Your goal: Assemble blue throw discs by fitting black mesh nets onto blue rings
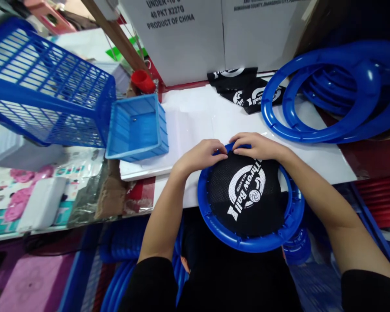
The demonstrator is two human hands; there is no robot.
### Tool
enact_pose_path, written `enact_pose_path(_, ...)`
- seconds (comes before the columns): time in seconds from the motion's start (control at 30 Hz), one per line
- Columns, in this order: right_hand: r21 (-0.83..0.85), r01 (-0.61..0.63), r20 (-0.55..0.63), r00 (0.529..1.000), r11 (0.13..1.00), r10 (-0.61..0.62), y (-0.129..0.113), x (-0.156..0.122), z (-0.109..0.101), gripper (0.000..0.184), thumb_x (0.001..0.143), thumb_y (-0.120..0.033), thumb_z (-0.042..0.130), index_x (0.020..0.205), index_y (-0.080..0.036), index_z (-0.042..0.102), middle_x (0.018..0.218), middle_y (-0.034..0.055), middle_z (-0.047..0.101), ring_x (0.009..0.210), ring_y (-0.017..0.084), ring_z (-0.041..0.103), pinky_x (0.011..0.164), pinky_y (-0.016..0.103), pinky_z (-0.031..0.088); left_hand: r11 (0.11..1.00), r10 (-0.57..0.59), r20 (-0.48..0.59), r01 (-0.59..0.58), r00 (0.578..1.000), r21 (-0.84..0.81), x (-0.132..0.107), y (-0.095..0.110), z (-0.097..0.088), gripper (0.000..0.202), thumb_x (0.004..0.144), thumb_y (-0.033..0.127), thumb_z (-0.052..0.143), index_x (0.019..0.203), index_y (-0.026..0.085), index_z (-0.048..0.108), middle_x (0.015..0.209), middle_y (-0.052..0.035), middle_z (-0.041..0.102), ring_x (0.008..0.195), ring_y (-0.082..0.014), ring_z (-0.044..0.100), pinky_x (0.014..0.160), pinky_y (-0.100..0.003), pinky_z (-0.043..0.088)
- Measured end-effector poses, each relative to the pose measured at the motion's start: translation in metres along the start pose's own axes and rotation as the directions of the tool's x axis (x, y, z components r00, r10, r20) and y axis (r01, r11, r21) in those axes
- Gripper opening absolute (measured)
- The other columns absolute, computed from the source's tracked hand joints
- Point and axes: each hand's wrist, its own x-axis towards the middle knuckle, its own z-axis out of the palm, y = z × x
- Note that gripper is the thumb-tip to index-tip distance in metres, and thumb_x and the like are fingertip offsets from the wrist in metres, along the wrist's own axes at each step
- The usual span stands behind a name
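Note:
A blue plastic ring (247, 245) leans on the table's front edge near my body. Black mesh fabric (221, 177) with a white "Throw Ball" print stretches across it. Along the ring's left and lower sides the mesh meets the rim, while a gap shows between them at the upper right. At the far side of the rim, my left hand (204, 155) is closed, thumb and fingers pinching the mesh edge against the ring. Just right of it, my right hand (258, 146) also pinches the mesh edge there. The fingertips partly hide that stretch of rim.
Several blue rings (315, 134) are piled at the right, beside loose printed black mesh pieces (256, 93). A light-blue bin (134, 154) stands at the left, next to a tilted blue basket (100, 117) and a red cup (143, 81). White cartons (188, 47) form the back.

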Motion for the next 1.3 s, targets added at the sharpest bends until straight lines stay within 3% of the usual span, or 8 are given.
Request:
enact_pose_path(0.1,-0.009,-0.002,-0.044,0.999,1.0,0.002,0.004,-0.002,0.008,0.021,0.103,-0.032,0.062,0.104,-0.023,0.081,0.136,0.0107,0.074,0.126,0.028,0.068,0.114,0.051,0.053,0.998,-0.061,0.018,0.062,0.998,-0.03,0.0,0.001,0.002,0.017,0.098,0.03,0.065,0.097,0.019,0.078,0.094,-0.0052,0.077,0.089,-0.0192,0.068,0.089,-0.034,0.053)
enact_pose_path(0.47,-0.094,0.029,-0.022,0.999,0.995,-0.031,0.001,-0.005,0.008,0.025,0.107,-0.033,0.057,0.103,-0.022,0.079,0.138,0.0122,0.072,0.127,0.029,0.066,0.113,0.055,0.054,0.925,-0.297,0.039,0.298,0.954,-0.234,0.005,0.006,0.004,0.019,0.095,0.032,0.061,0.087,0.017,0.069,0.078,-0.0019,0.067,0.074,-0.0167,0.059,0.071,-0.031,0.046)
enact_pose_path(0.7,-0.1,0.006,-0.024,1.0,0.995,-0.009,0.0,-0.006,0.008,0.027,0.108,-0.034,0.055,0.105,-0.021,0.078,0.139,0.0136,0.071,0.128,0.03,0.066,0.114,0.054,0.053,0.96,-0.272,-0.067,0.266,0.96,-0.084,0.003,0.011,0.008,0.02,0.103,0.03,0.051,0.09,0.02,0.062,0.088,-0.0047,0.07,0.081,-0.019,0.061,0.076,-0.033,0.046)
enact_pose_path(0.87,-0.101,-0.001,-0.024,1.0,0.995,-0.001,0.0,-0.005,0.008,0.026,0.108,-0.035,0.055,0.105,-0.021,0.077,0.138,0.0131,0.071,0.128,0.03,0.065,0.114,0.054,0.052,0.968,-0.25,-0.101,0.248,0.963,-0.028,0.002,0.01,0.008,0.013,0.099,0.027,0.062,0.09,0.019,0.068,0.083,-0.003,0.073,0.076,-0.0178,0.062,0.074,-0.032,0.045)
enact_pose_path(1.07,-0.1,0.015,-0.024,1.0,0.995,-0.018,0.001,-0.005,0.009,0.025,0.108,-0.034,0.055,0.105,-0.022,0.077,0.137,0.0124,0.071,0.127,0.03,0.065,0.113,0.054,0.052,0.969,-0.217,-0.102,0.201,0.971,-0.146,0.003,0.003,0.005,0.011,0.093,0.024,0.068,0.088,0.018,0.076,0.083,-0.0029,0.076,0.077,-0.0162,0.065,0.076,-0.03,0.048)
enact_pose_path(1.3,-0.086,0.042,-0.021,0.999,0.995,-0.044,-0.001,-0.005,0.01,0.029,0.108,-0.03,0.053,0.13,-0.028,0.072,0.135,0.0099,0.071,0.127,0.029,0.063,0.116,0.055,0.051,0.929,-0.194,-0.021,0.176,0.981,-0.326,0.003,-0.009,0.001,0.022,0.09,0.026,0.07,0.109,0.017,0.079,0.085,-0.0025,0.076,0.078,-0.0152,0.066,0.076,-0.029,0.051)
